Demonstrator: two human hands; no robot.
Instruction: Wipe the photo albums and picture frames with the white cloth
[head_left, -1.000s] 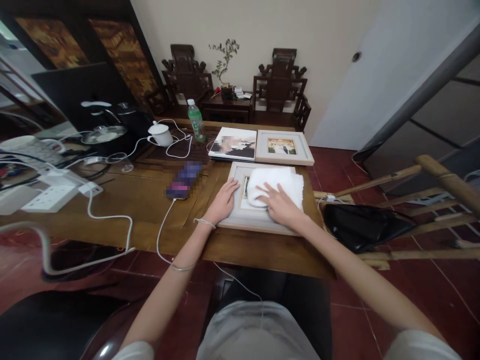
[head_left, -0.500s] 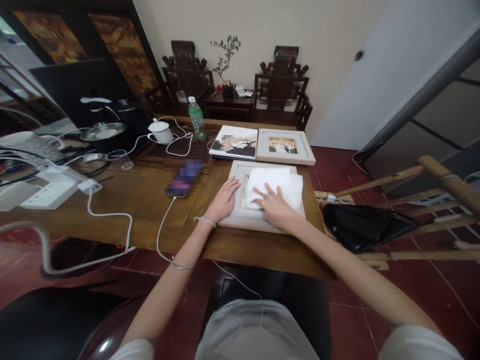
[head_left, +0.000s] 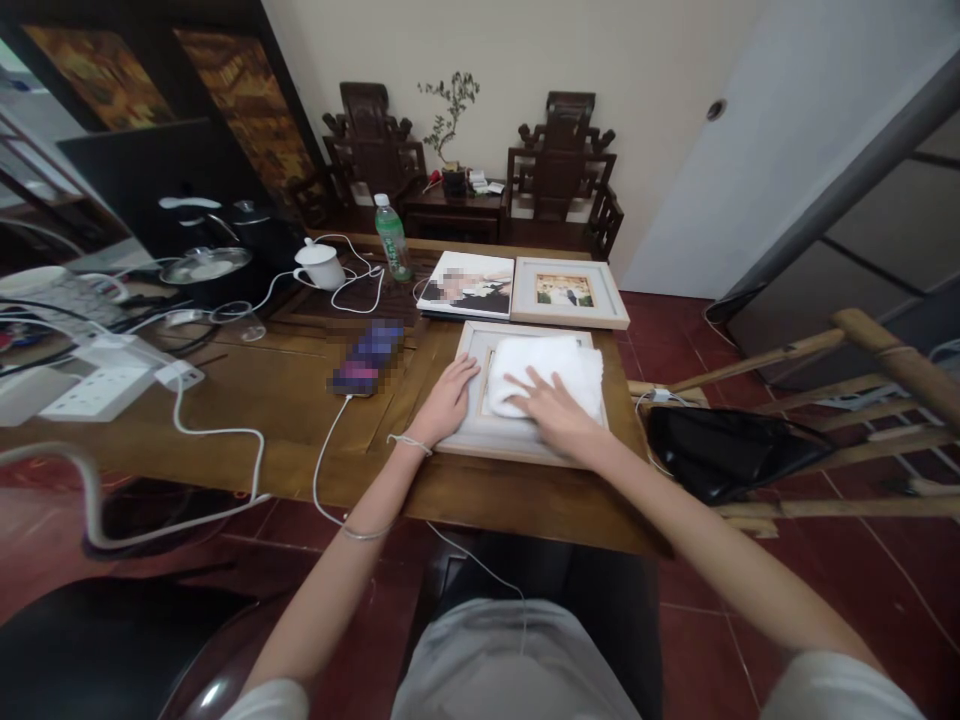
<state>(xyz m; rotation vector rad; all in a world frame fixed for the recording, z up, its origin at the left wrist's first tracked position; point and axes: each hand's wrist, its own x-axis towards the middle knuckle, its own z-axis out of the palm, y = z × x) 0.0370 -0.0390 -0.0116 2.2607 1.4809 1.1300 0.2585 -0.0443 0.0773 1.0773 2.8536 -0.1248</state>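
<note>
A pale wooden picture frame (head_left: 471,436) lies flat at the near right of the wooden table (head_left: 300,400). A folded white cloth (head_left: 559,365) covers its glass. My right hand (head_left: 555,415) lies flat on the cloth with fingers stretched out, pressing it against the frame. My left hand (head_left: 448,400) rests open on the frame's left border, fingers forward. Beyond it lie a second framed picture (head_left: 568,292) and a photo print (head_left: 469,284), side by side.
A phone (head_left: 367,357) on a white cable lies left of the frame. Farther left are a white mug (head_left: 319,265), a green bottle (head_left: 391,238), a power strip (head_left: 105,385) and loose cables. A black bag (head_left: 720,450) sits on the chair at my right.
My right hand has slid the cloth a little across the frame, toward the far side. My left hand has kept its place on the frame's border.
</note>
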